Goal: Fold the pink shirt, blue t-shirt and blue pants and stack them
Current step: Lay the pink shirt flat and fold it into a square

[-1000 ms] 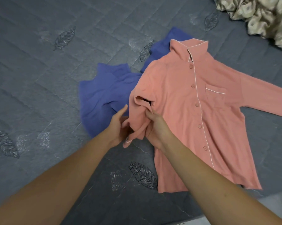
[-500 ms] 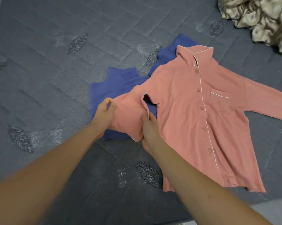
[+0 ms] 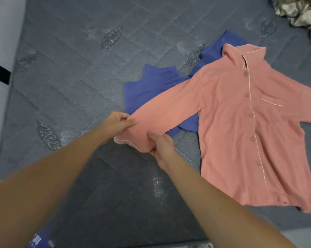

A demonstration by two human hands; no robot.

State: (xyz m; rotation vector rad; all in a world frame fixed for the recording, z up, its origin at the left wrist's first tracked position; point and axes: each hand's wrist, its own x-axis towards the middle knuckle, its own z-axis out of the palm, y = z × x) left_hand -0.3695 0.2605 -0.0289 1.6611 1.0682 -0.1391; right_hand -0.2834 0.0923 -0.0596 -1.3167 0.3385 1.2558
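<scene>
Between both hands: cuff end of one sleeve of the pink shirt (image 3: pixel 228 126), stretched out twd the person's left. Left hand (image 3: pixel 119 122) pinches the sleeve's far edge nr the cuff, fingers curled on the fabric. Right hand (image 3: pixel 161 146) grips the sleeve's near edge, thumb on top, fingers wrapped under; hands close together, sleeve width apart. Cuff w/ white piping hangs just below the left hand. Rest of shirt lies flat to the right of the right hand, front up, buttoned, collar at the far end, chest pocket w/ white trim, other sleeve running off the right edge. Blue garment (image 3: pixel 151 90) lies beyond the hands, partly under the shirt & the held sleeve; a second blue bit shows by the collar. Can't tell if t-shirt or pants, or both. All on a grey quilted mattress (image 3: pixel 76 68) w/ leaf pattern. Crumpled beige patterned cloth (image 3: pixel 301 13) far right, well apart from hands. Blue printed item (image 3: pixel 42 238) under the left forearm, at bottom edge, blurry.
</scene>
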